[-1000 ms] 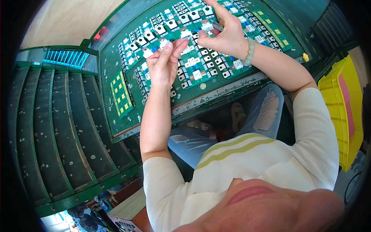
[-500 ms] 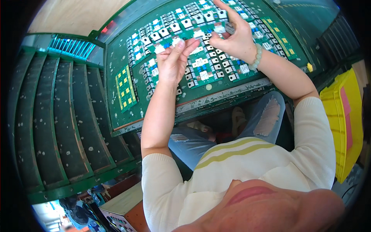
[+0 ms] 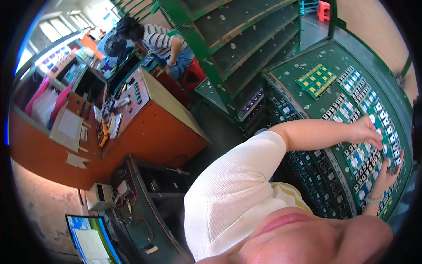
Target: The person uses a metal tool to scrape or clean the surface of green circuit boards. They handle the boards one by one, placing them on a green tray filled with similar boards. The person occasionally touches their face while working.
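Note:
At the right of the view, my left hand point(image 3: 365, 131) is over the populated green circuit boards point(image 3: 345, 110) with its fingers bent together. Whatever it pinches, if anything, is too small to make out. Nearer the lower right, my right hand point(image 3: 385, 179), with a pale bead bracelet at the wrist, curls round a small dark grey piece point(image 3: 392, 170) whose kind I cannot tell. White and black components stand in rows on the boards. A flat green board with yellow squares point(image 3: 316, 81) lies apart at the worktop's far end.
A green metal rack point(image 3: 246, 35) stands beside the worktop point(image 3: 290, 68). More boards sit on a level below its edge. To the left are an orange-brown console point(image 3: 145, 119), a monitor point(image 3: 93, 240) and a fan point(image 3: 113, 46). A person in a striped shirt point(image 3: 160, 39) sits beyond.
The view has swung far to the left, so the worktop and both hands now appear at the right. The console, monitor and seated person have come into sight. My hands stay over the boards.

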Tool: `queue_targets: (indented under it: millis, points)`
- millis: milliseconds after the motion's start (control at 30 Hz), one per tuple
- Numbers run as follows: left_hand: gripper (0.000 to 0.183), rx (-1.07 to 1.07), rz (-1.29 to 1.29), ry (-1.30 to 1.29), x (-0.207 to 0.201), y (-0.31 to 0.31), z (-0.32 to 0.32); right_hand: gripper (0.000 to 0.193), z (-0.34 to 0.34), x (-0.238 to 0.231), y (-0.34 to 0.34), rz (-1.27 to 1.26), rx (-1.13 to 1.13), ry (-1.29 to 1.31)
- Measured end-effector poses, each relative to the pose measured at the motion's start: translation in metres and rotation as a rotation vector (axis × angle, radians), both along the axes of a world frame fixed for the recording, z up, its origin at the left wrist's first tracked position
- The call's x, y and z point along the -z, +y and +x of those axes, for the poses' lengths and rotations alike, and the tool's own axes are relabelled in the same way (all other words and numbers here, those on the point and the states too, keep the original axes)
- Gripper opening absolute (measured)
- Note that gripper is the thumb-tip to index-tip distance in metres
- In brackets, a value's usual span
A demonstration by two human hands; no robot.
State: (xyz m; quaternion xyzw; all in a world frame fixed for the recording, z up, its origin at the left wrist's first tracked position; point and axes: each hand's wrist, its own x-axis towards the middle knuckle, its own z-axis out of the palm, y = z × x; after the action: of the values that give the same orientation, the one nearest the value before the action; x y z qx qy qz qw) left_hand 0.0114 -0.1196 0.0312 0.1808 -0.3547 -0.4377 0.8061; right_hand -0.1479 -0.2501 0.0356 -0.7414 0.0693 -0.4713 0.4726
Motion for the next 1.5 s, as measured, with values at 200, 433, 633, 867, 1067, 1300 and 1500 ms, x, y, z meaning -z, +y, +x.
queue_targets:
  millis: [200, 433, 633, 867, 1067, 1300, 1500]
  points:
    - [0.018, -0.011, -0.008, -0.036, -0.002, 0.002, -0.001, 0.049, 0.003, 0.003, -0.003, 0.006, 0.045, 0.038]
    - [0.017, -0.038, -0.014, -0.077, -0.007, 0.009, -0.006, 0.045, 0.002, 0.006, -0.007, -0.029, 0.101, 0.054]
    - [0.016, -0.062, -0.011, -0.094, -0.001, 0.007, -0.005, 0.048, 0.003, 0.021, -0.025, -0.014, 0.143, 0.141]
    - [0.027, -0.052, -0.015, -0.160, 0.005, -0.006, -0.002, 0.050, 0.002, 0.020, -0.027, 0.018, 0.094, 0.080]
    - [0.025, -0.089, 0.012, -0.147, 0.003, -0.005, -0.004, 0.050, 0.002, 0.027, -0.036, 0.030, 0.100, 0.114]
    - [0.020, -0.091, 0.062, -0.155, -0.002, -0.003, -0.008, 0.049, -0.006, 0.009, -0.014, 0.028, 0.050, 0.028]
    - [0.017, -0.203, 0.394, -0.411, -0.012, 0.009, 0.001, 0.052, 0.000, -0.012, 0.012, 0.011, 0.099, 0.115]
